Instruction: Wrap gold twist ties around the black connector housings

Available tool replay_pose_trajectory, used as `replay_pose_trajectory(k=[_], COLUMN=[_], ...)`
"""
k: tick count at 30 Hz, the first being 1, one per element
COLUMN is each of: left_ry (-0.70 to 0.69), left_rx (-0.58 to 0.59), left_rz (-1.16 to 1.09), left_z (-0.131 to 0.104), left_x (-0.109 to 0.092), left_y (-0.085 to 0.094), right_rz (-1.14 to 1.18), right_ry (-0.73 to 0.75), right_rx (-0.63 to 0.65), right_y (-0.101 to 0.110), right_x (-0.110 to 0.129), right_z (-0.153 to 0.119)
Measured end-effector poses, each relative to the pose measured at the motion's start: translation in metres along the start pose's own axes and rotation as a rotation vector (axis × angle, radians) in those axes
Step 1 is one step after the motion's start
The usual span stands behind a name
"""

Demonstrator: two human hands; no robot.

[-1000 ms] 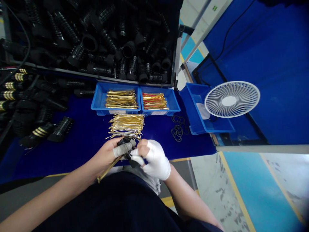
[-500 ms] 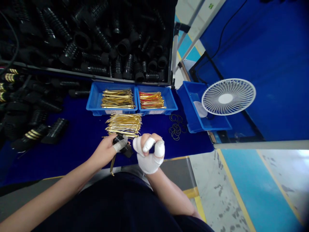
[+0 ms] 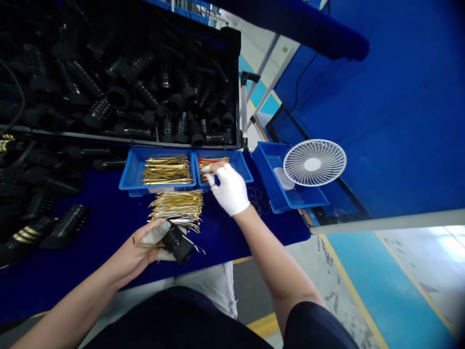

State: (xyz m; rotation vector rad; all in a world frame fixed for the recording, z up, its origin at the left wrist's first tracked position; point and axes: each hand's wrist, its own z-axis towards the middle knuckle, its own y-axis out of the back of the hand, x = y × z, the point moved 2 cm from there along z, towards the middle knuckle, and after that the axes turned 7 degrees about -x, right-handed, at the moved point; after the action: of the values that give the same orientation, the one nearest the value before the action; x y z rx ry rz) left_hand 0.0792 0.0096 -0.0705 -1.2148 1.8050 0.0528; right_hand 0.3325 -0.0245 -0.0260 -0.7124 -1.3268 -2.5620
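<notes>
Beside the front of the blue cloth, my left hand [image 3: 143,249] grips a black ribbed sleeve [image 3: 177,242], its wide collar pointing down to the right. A thin gold strip [image 3: 147,245] crosses the same hand, and a pale strip end sticks out by the sleeve. My right hand [image 3: 228,186], in white finger and palm coverings, reaches over the right small blue bin [image 3: 241,165], which contains red and gold strips [image 3: 210,161]. Its thumb and forefinger curl together at these strips; what lies between the tips is hidden. A pile of gold and white strips [image 3: 176,206] lies between the hands.
Left of that bin stands another blue bin [image 3: 129,182] with gold strips. Behind is a large black crate [image 3: 238,92] full of black ribbed sleeves. More sleeves [image 3: 67,225] lie at left. Black rings [image 3: 257,198] and a white fan [image 3: 314,165] over a blue bin are at right.
My right hand has moved from near the sleeve forward to the right bin. My left hand has turned the sleeve and shifted slightly left and nearer. The camera view has shifted.
</notes>
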Motion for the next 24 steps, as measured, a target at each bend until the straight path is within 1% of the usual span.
replay_pose_trajectory(k=[1,2,4,6,8,10,12,15,17,19,20,21,24], left_ry=[0.013,0.033,0.095,0.144,0.159,0.148,0.143,0.143,0.153,0.165,0.169,0.166,0.128], left_rx=[-0.006,-0.022,-0.054,-0.055,-0.033,-0.01,0.003,-0.056,-0.122,-0.157,-0.157,-0.154,-0.172], left_rz=[-0.01,-0.032,-0.107,-0.185,-0.234,-0.277,-0.34,-0.447,-0.504,-0.542,-0.553,-0.559,-0.546], left_z=[0.0,0.0,0.0,0.002,0.002,0.002,0.001,0.0,-0.001,-0.002,-0.003,-0.003,-0.005], left_x=[-0.002,-0.003,-0.005,-0.007,-0.009,-0.012,-0.015,-0.018,-0.021,-0.024,-0.025,-0.027,-0.03], left_y=[0.001,0.001,0.002,0.001,0.001,0.0,-0.001,-0.004,-0.005,-0.007,-0.007,-0.008,-0.009], right_rz=[-0.1,-0.198,-0.343,-0.403,-0.408,-0.411,-0.408,-0.383,-0.353,-0.324,-0.293,-0.247,-0.053], right_ry=[-0.022,-0.037,-0.041,-0.024,-0.004,0.01,0.017,0.02,0.023,0.024,0.025,0.03,0.056], right_rx=[0.024,0.08,0.193,0.259,0.282,0.301,0.3,0.25,0.214,0.174,0.122,0.043,-0.245], right_y=[-0.003,-0.008,-0.02,-0.034,-0.047,-0.057,-0.063,-0.06,-0.052,-0.041,-0.035,-0.029,-0.011], right_x=[-0.014,-0.025,-0.04,-0.045,-0.045,-0.044,-0.044,-0.047,-0.05,-0.053,-0.055,-0.056,-0.059], right_z=[0.014,0.027,0.05,0.066,0.077,0.082,0.084,0.081,0.077,0.073,0.071,0.07,0.07])
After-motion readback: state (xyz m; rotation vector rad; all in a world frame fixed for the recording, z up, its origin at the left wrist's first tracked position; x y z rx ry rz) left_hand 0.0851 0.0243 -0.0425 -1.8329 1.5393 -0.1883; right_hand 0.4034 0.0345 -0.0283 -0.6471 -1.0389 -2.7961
